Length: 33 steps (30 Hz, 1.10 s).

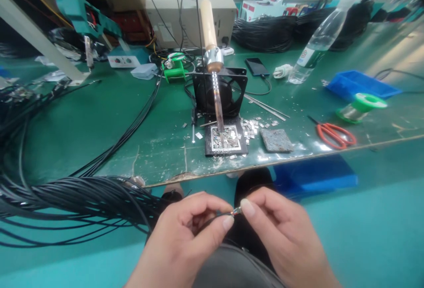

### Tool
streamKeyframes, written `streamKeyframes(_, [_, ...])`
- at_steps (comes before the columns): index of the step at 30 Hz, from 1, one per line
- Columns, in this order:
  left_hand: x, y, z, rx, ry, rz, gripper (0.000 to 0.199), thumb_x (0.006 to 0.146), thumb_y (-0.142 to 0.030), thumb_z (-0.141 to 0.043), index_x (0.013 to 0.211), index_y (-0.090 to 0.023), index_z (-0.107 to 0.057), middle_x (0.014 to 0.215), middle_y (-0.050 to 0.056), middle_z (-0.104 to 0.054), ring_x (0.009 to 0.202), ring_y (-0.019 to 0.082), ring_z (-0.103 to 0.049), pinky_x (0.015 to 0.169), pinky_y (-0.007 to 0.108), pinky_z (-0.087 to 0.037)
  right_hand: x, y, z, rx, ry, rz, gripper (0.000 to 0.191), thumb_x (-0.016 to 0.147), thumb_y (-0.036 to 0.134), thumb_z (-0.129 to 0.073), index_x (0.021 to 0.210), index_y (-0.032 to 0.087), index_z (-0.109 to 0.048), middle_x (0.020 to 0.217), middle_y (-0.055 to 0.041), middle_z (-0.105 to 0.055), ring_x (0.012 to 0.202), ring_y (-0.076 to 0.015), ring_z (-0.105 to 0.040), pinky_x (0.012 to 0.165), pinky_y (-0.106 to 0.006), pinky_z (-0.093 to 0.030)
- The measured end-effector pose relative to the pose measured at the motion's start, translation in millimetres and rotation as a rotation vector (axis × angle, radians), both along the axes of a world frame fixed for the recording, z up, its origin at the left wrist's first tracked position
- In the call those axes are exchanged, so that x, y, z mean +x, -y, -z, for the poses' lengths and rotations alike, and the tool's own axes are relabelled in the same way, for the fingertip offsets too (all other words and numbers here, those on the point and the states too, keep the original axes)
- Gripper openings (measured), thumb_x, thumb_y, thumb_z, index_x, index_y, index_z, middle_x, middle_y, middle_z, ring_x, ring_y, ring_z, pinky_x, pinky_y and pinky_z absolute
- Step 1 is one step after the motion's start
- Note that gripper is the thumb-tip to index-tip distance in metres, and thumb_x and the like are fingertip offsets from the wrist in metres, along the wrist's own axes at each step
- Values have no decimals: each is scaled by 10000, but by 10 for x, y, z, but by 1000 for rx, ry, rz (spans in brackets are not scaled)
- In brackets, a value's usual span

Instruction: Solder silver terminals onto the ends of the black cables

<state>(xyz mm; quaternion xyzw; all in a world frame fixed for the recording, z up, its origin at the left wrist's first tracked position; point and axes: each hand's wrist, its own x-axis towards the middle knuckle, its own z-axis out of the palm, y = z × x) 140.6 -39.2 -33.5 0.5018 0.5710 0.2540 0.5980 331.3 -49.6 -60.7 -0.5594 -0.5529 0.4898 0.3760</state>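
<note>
Pinching a thin black cable (226, 214) in my left hand (187, 230), I grip its small silvery metal end (237, 210) in my right hand (285, 226).

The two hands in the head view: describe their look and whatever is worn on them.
The left hand and right hand are bare, with no gloves, rings or markings visible. The thumbnails are rounded. No sleeves show within the frame; some fingers are partly hidden.

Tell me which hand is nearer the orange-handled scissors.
Right. The right hand is below and left of the orange-handled scissors in view; the left hand is farther left.
</note>
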Motion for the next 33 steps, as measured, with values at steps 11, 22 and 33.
streamKeyframes(11, [24, -18, -17, -18, -2, -6, 314, 858, -498, -711, 834, -199, -801, 790, 58, -762, 768, 233, -641, 709, 303, -506, -10, -29, 8, -41, -12, -2, 433, 974, 553, -625, 718, 204, -634, 606, 29, -493, 553, -123, -433, 489, -222, -404])
streamKeyframes(22, [48, -52, 0, -65, 18, -41, 312, 902, -458, -673, 807, -173, -758, 733, 9, -638, 701, 163, -487, 653, 268, -400, -69, -47, -26, -96, -53, 76, 433, 948, 558, -654, 697, 205, -633, 606, 34, -463, 565, -123, -391, 506, -235, -360])
streamKeyframes(33, [45, -91, 43, -67, 49, -87, 255, 890, -411, -707, 773, -190, -758, 588, -67, -438, 564, 112, -283, 566, 251, -320, -43, -86, 36, 13, -4, 19, 400, 984, 513, -633, 728, 208, -668, 587, 34, -498, 527, -118, -431, 466, -214, -396])
